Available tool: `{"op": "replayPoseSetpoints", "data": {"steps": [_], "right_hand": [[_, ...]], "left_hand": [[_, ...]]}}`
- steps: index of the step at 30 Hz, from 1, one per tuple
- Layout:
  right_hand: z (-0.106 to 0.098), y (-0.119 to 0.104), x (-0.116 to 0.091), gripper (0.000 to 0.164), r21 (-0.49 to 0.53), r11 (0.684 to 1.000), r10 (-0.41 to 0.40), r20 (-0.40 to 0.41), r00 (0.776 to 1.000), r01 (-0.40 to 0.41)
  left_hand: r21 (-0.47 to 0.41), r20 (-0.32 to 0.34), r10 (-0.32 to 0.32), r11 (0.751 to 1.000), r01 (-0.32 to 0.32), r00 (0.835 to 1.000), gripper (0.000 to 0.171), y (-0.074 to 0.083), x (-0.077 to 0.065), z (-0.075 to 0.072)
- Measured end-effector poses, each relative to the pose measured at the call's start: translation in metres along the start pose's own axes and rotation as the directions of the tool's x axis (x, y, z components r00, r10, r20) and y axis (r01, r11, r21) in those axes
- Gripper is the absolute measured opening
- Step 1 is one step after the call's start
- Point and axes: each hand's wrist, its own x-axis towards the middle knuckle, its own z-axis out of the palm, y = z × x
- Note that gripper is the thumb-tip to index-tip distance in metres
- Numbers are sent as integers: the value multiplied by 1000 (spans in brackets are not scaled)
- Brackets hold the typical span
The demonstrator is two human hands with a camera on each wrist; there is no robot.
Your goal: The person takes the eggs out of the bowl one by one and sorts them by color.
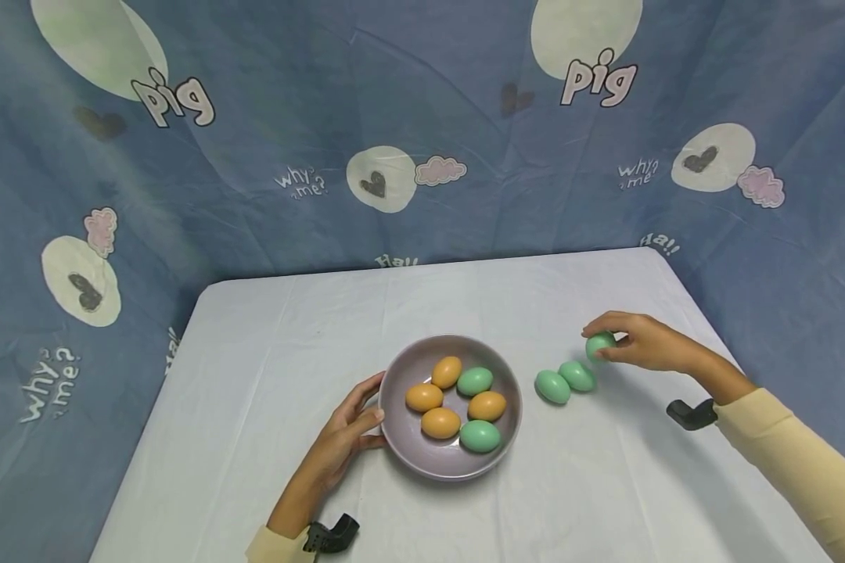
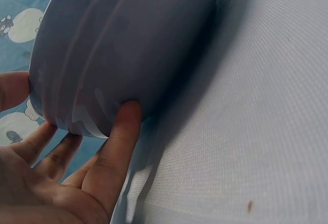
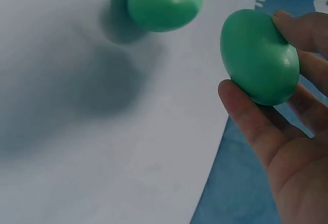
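Observation:
A mauve bowl (image 1: 394, 457) stands on the white cloth, holding several orange eggs (image 1: 440, 423) and two green eggs (image 1: 480, 436). At its left side my left hand (image 1: 348, 430) grips it, thumb at the rim and fingers against the outer wall. The left wrist view shows those fingertips on the bowl's side (image 2: 154, 39). To the right, my right hand (image 1: 637, 340) pinches a green egg (image 3: 260, 57) between thumb and fingers, raised off the cloth. Two more green eggs (image 1: 552, 387) lie touching or nearly so between the bowl and that hand.
White cloth (image 1: 289, 344) covers the table, whose far edge meets a blue printed curtain (image 1: 422, 94). Curtain also hangs at the left and right sides. A black wrist mount (image 1: 692, 414) sits at the right wrist, another (image 1: 332, 534) at the left.

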Motion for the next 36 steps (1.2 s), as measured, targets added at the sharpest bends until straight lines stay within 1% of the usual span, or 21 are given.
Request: {"op": "replayPoseSetpoints", "data": {"steps": [8, 16, 21, 28, 36], "right_hand": [[9, 12, 0, 35, -17, 999, 39, 24, 999, -38], [18, 21, 1, 35, -22, 999, 36, 40, 999, -36], [21, 24, 1, 35, -22, 999, 31, 46, 998, -30], [27, 26, 2, 35, -28, 999, 29, 72, 997, -27], [32, 28, 1, 36, -17, 998, 56, 108, 993, -54]], "left_hand": [[-2, 11, -4, 1000, 4, 1000, 62, 1, -1, 0], [-4, 6, 0, 1000, 0, 1000, 63, 0, -1, 0], [-8, 3, -6, 1000, 6, 1000, 63, 0, -1, 0], [22, -6, -5, 1000, 5, 1000, 62, 0, -3, -1], [10, 0, -4, 1000, 4, 1000, 62, 1, -2, 0]]}}
